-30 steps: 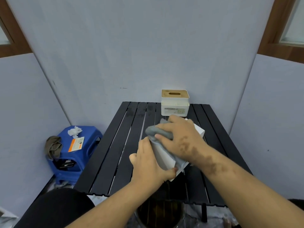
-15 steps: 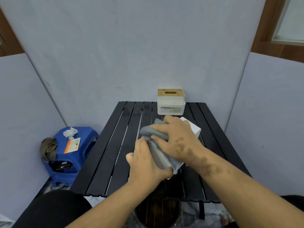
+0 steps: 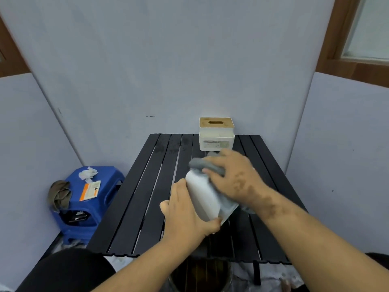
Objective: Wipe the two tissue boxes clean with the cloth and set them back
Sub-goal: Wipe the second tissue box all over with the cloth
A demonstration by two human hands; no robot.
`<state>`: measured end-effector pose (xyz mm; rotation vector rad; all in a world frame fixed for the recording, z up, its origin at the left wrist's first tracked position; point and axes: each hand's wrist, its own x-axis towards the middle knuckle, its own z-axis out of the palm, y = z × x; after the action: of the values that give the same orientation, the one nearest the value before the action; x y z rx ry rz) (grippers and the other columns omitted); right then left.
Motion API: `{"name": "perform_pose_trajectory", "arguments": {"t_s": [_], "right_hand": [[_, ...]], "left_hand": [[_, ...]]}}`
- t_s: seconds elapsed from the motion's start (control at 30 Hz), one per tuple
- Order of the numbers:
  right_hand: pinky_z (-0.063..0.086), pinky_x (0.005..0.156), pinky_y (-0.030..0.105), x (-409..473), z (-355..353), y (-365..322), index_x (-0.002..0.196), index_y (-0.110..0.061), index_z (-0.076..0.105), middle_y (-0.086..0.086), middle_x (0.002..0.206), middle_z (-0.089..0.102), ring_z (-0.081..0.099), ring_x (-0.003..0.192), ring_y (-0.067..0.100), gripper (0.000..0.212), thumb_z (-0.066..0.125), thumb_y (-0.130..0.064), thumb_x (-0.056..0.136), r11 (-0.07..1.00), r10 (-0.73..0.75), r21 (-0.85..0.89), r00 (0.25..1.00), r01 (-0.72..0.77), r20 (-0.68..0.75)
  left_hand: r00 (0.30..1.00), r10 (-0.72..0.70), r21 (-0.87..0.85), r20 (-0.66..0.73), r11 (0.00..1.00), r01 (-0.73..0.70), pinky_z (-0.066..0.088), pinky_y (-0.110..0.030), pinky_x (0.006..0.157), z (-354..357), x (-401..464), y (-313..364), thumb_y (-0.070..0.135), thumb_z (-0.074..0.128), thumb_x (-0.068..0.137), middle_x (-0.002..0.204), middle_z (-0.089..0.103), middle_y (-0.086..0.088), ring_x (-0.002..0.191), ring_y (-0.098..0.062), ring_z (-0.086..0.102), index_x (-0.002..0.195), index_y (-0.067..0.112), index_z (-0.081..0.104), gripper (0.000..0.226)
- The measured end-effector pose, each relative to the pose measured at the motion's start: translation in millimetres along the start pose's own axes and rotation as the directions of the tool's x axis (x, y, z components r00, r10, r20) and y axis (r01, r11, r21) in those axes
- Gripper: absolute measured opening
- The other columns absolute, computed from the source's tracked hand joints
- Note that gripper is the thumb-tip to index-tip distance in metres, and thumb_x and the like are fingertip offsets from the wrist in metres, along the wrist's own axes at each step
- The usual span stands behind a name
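Note:
A white tissue box (image 3: 202, 194) is tilted up over the middle of the black slatted table (image 3: 134, 199). My left hand (image 3: 185, 216) grips its near left side. My right hand (image 3: 233, 175) grips a grey cloth (image 3: 207, 165) bunched on the box's far top edge, and the cloth's tail hangs down the right side under my wrist. A second tissue box (image 3: 216, 133), white with a wooden slotted lid, stands upright at the table's far edge, apart from both hands.
A blue plastic stool (image 3: 88, 199) stands left of the table with crumpled tissue, an orange card and a brown rag on it. Grey walls enclose the table on three sides. A dark round container (image 3: 200, 275) sits below the table's near edge.
My right hand has slid the cloth up and away along the box, uncovering the white left face. The left hand has kept its hold.

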<state>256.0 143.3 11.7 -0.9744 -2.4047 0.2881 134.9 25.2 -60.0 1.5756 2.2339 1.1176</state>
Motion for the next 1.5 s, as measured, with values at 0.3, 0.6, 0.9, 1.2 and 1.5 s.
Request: {"name": "perform_pose_trajectory", "arguments": {"t_s": [0.3, 0.6, 0.9, 1.2, 1.5], "right_hand": [[0.046, 0.087, 0.04, 5, 6, 31, 0.12, -0.027, 0.064, 0.004, 0.109, 0.055, 0.051, 0.104, 0.028, 0.032, 0.049, -0.039, 0.095, 0.963, 0.186, -0.172, 0.975, -0.206, -0.125], [0.047, 0.09, 0.045, 8, -8, 57, 0.115, -0.041, 0.066, -0.01, 0.092, 0.051, 0.054, 0.093, 0.016, 0.026, 0.051, -0.044, 0.094, 0.983, 0.183, 0.016, 0.98, -0.182, -0.078], [0.045, 0.075, 0.045, -19, 17, -5, 0.109, -0.025, 0.068, -0.004, 0.09, 0.046, 0.049, 0.086, 0.023, 0.032, 0.051, -0.039, 0.086, 0.994, -0.102, -0.041, 0.988, 0.098, -0.113], [0.048, 0.087, 0.049, -7, 1, 77, 0.115, -0.038, 0.065, -0.011, 0.088, 0.049, 0.052, 0.085, 0.012, 0.025, 0.051, -0.043, 0.095, 0.969, 0.204, 0.18, 0.958, -0.169, -0.203], [0.039, 0.074, 0.037, -32, 10, 11, 0.116, -0.036, 0.068, -0.01, 0.083, 0.043, 0.044, 0.081, 0.012, 0.034, 0.05, -0.045, 0.089, 0.977, -0.213, -0.008, 0.966, 0.214, -0.149]], "left_hand": [[0.999, -0.052, -0.061, 0.018, 0.997, 0.053, 0.048, -0.042, 0.088, 3, 4, -3, 0.062, 0.081, 0.047, 0.111, 0.028, 0.024, 0.096, -0.015, 0.026, 0.122, 0.036, 0.022, 0.1], [0.997, -0.071, -0.077, 0.01, 0.994, 0.072, 0.04, -0.033, 0.081, 3, 9, -5, 0.06, 0.086, 0.051, 0.115, 0.028, 0.023, 0.102, -0.018, 0.028, 0.132, 0.033, 0.022, 0.107], [0.993, -0.115, -0.086, 0.032, 0.989, 0.117, 0.05, -0.042, 0.08, 1, 9, -4, 0.059, 0.074, 0.041, 0.105, 0.035, 0.02, 0.092, -0.01, 0.03, 0.106, 0.041, 0.022, 0.086], [0.997, -0.069, -0.054, 0.045, 0.996, 0.071, 0.047, -0.042, 0.091, -2, 11, -6, 0.062, 0.084, 0.05, 0.114, 0.03, 0.022, 0.097, -0.015, 0.025, 0.13, 0.035, 0.021, 0.105], [0.999, -0.05, -0.121, 0.014, 0.991, 0.051, 0.045, -0.041, 0.092, -5, 12, -5, 0.064, 0.078, 0.042, 0.107, 0.04, 0.019, 0.097, 0.005, 0.034, 0.111, 0.034, 0.032, 0.088]]}}
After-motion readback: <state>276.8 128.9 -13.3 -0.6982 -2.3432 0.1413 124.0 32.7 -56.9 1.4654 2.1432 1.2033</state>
